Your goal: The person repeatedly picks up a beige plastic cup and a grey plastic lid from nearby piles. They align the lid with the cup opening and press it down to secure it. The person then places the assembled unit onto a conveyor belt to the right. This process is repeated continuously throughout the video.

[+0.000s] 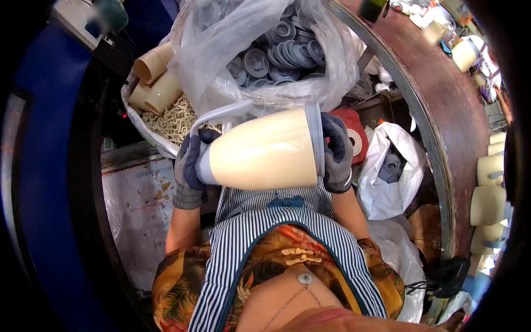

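Note:
A cream vacuum jug [263, 152] lies sideways across my lap, held between both gloved hands. Its narrow grey neck end points left, and a pale grey handle [224, 113] arches along the far side. My left hand [192, 166] is closed around the neck end, near where the handle joins. At the wide end, my right hand [336, 152] grips the ribbed grey base ring [315, 144], with part of its fingers behind it.
Ahead, a clear plastic bag [210, 61] holds several round grey parts [285, 52]. Cream cylinders [163, 94] lie on small pale pieces [174, 122] at left. On the right are a red part [349, 124], a white bag [381, 191] and a curved brown table [437, 94] bearing more cream jugs [488, 205].

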The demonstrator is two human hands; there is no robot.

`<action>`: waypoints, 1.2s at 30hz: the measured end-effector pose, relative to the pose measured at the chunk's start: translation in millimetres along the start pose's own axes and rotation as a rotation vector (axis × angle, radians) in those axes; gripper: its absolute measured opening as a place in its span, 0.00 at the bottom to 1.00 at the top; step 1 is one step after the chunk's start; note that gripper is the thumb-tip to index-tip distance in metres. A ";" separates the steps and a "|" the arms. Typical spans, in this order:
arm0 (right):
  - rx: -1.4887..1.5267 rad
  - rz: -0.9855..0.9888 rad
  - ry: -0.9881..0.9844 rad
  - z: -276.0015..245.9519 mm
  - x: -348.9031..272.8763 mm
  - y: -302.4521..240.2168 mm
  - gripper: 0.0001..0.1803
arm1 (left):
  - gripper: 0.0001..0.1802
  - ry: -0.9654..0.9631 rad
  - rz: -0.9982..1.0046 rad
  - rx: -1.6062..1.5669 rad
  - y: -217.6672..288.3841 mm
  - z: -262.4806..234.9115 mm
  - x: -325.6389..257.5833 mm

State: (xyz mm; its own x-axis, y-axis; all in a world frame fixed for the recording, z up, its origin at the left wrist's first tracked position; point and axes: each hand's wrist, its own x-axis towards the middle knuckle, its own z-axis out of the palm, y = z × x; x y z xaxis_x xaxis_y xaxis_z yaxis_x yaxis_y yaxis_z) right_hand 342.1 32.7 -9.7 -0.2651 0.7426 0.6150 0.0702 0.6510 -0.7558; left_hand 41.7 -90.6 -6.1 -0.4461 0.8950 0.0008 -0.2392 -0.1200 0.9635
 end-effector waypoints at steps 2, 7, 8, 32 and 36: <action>-0.016 -0.068 -0.019 1.3 3.4 -8.0 0.26 | 0.19 -0.075 -0.045 -0.165 2.0 5.7 7.1; -0.057 -0.137 -0.040 -4.1 -4.2 -17.4 0.28 | 0.19 -0.177 -0.169 -0.376 -6.2 8.2 24.5; -0.073 -0.151 -0.038 -5.9 -4.8 -17.7 0.28 | 0.19 -0.184 -0.191 -0.362 -3.8 9.9 27.1; -0.098 -0.301 -0.017 -24.4 3.1 -31.4 0.26 | 0.17 -0.322 -0.329 -0.397 30.5 44.2 44.9; -0.023 -0.314 -0.040 -20.3 -1.5 -34.6 0.25 | 0.16 -0.375 -0.361 -0.365 21.2 35.4 45.7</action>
State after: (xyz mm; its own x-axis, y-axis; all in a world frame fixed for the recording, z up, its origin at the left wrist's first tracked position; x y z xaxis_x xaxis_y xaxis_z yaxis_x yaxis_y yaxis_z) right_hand 359.6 12.3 20.0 -0.3144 0.4986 0.8078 0.0011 0.8511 -0.5250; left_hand 46.8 -37.0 23.8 0.0342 0.9882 -0.1495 -0.6262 0.1378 0.7674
